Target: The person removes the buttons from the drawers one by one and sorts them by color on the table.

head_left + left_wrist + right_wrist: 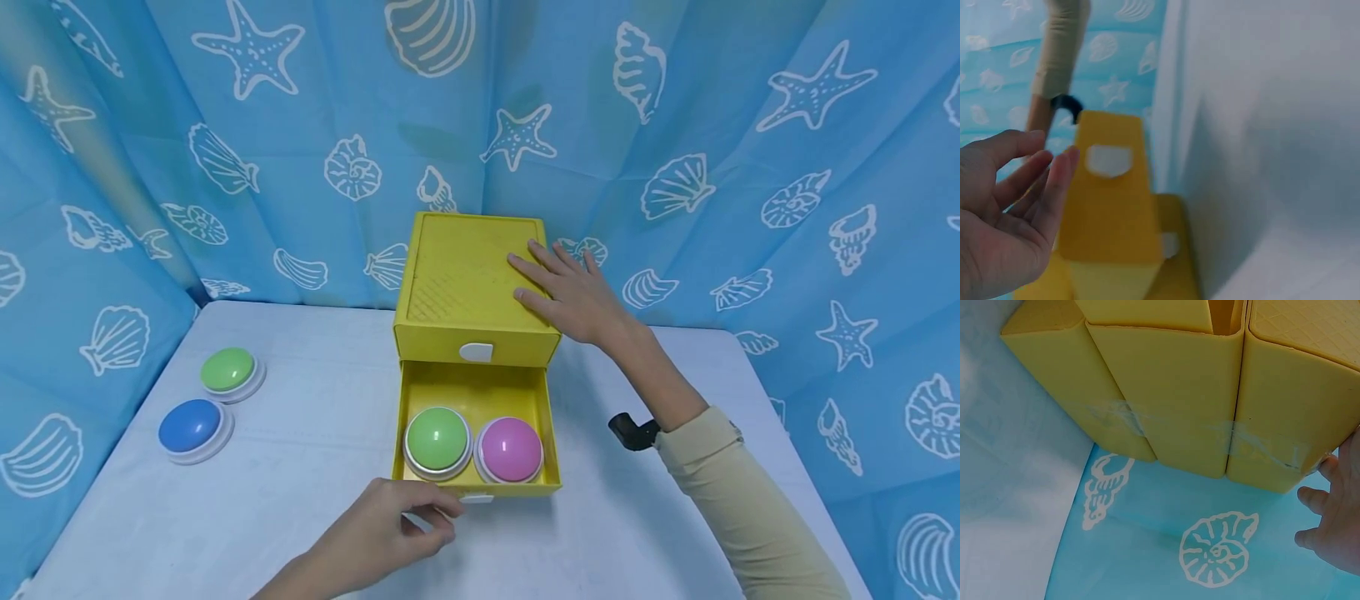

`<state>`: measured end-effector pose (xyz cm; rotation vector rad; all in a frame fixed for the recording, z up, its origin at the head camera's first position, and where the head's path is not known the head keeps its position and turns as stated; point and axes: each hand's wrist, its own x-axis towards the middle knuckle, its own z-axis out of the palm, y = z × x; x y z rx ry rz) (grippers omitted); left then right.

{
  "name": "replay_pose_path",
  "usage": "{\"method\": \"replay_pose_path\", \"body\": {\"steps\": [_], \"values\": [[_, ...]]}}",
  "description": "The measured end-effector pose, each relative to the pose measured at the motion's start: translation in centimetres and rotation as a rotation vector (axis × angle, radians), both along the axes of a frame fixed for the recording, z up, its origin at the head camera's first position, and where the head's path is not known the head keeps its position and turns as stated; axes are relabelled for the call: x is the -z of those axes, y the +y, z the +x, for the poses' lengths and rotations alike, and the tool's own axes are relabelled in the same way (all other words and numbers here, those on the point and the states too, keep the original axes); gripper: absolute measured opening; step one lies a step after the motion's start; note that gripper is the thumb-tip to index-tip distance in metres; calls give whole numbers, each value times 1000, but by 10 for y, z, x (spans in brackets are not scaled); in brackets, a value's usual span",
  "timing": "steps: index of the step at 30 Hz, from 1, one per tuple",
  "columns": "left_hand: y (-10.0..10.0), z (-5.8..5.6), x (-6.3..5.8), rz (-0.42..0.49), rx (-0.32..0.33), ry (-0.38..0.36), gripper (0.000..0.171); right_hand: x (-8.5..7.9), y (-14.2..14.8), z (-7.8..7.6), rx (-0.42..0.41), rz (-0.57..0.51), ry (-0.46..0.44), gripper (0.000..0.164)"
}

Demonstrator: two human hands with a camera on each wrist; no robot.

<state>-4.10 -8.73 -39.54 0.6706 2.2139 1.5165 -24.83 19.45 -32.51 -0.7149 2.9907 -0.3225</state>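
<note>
A yellow drawer cabinet [480, 267] stands at the back of the table, its drawer [480, 379] pulled out. Inside the drawer sit a green dome button [437, 439] and a pink dome button [512, 450] side by side, each on a white base. My left hand [397, 529] is at the drawer's front beside the white handle [477, 498]. In the left wrist view, that hand [1010, 212] has bent, parted fingers and holds nothing. Spread fingers of my right hand [573, 292] rest on the cabinet's top right edge.
On the table's left lie another green dome button [227, 369] and a blue dome button [190, 425]. A blue curtain [450, 108] with shell prints hangs behind and around the white table [315, 400]. Clear tape [1260, 450] crosses the cabinet's stacked units.
</note>
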Motion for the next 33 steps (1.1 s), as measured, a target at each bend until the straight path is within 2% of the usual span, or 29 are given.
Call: {"method": "replay_pose_path", "body": {"steps": [2,6,9,12,17,23,28,33], "values": [[-4,-5,-10,-7,1,23,15,0,0,-1,-3,1,2,64],[-8,-20,-22,-55,-43,112,18,0,0,-2,-10,5,1,65],[-8,-34,-23,-88,-59,139,24,0,1,-2,-8,3,-6,65],[-6,-46,-21,-151,-49,145,35,0,1,-1,-5,-3,-11,64],[-2,-60,-18,-336,-26,189,51,0,0,0,-5,-15,-13,64],[3,-74,-18,-468,29,197,58,0,1,1,-3,-24,-12,63],[4,-84,-18,-542,115,198,65,1,0,0,-6,-31,-9,63],[8,-87,-20,-660,194,211,75,1,0,0,-2,-36,-2,63]]}}
